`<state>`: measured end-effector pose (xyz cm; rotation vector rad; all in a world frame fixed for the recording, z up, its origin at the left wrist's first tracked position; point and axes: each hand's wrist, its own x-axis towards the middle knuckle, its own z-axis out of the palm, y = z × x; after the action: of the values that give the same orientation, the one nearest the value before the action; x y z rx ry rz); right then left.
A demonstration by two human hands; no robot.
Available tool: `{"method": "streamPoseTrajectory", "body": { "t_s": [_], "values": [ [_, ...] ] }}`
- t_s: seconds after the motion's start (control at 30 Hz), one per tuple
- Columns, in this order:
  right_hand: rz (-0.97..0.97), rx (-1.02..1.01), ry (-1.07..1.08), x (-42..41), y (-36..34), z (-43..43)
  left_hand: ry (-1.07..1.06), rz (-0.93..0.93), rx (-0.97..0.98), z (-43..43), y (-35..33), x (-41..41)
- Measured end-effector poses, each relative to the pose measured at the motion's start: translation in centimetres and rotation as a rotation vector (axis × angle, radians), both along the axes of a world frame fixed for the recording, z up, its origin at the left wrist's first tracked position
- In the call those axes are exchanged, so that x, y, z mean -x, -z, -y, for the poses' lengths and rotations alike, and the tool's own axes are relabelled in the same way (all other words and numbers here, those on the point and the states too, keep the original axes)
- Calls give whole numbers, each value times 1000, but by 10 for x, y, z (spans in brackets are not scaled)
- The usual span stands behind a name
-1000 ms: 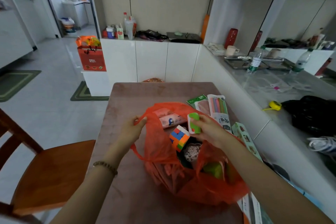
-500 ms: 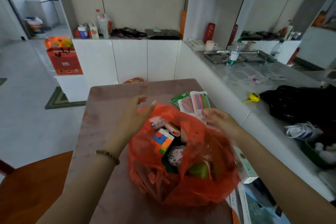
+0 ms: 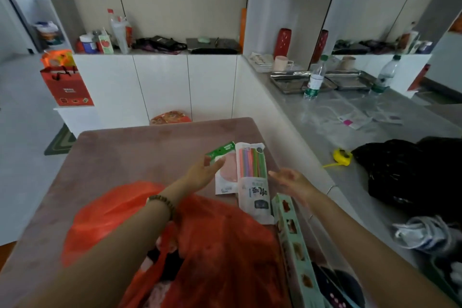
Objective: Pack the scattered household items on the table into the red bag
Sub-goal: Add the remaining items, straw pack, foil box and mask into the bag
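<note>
The red plastic bag (image 3: 225, 245) lies bulging on the brown table (image 3: 140, 155), close to me, with items dimly visible inside. Beyond it lie a green-topped flat packet (image 3: 225, 175) and a white pack of coloured straws (image 3: 252, 177). A long pale-green box (image 3: 292, 242) runs along the table's right edge. My left hand (image 3: 202, 172) reaches over the bag, fingers spread, touching the left edge of the green-topped packet. My right hand (image 3: 290, 182) is open just right of the straw pack, holding nothing.
A grey counter (image 3: 350, 132) adjoins the table on the right, with a yellow tape measure (image 3: 341, 156), a black bag (image 3: 405, 177), water bottles and metal trays. A white cabinet stands behind. Dark items (image 3: 335, 285) lie at the table's near right corner.
The green-and-white item my right hand held is gone from it. Both hands have left the bag and moved forward to the two packets. The view has shifted nearer the bag.
</note>
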<state>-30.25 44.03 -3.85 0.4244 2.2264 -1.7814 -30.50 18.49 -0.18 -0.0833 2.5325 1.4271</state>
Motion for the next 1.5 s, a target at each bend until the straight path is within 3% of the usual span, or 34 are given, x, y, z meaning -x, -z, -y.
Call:
{"method": "streamPoseTrajectory", "body": {
  "t_s": [0.17, 0.43, 0.57, 0.63, 0.7, 0.83, 1.03, 1.27, 1.4, 1.5],
  "values": [
    [80, -141, -93, 62, 39, -10, 10, 92, -19, -30, 49, 58],
    [292, -261, -316, 126, 98, -3, -143, 483, -109, -46, 121, 123],
    [142, -201, -202, 153, 114, 15, -259, 411, -181, -40, 157, 147],
    [41, -399, -188, 167, 118, 19, -303, 348, -233, -43, 154, 150],
    [78, -504, -190, 176, 120, 20, -323, 325, -255, -43, 157, 154],
    [234, -186, -201, 183, 119, 28, -312, 329, -248, -48, 152, 152],
    [385, 111, -237, 170, 107, 38, -309, 386, -354, -56, 138, 139],
    [82, 328, -199, 141, 20, 29, -235, 281, -459, -45, 80, 131],
    [-77, 313, -296, 98, -43, 32, -59, 259, -709, -40, 1, 90],
    [-191, 234, -315, 54, -83, 48, 36, 143, -766, -33, -41, 51]
  ]
}}
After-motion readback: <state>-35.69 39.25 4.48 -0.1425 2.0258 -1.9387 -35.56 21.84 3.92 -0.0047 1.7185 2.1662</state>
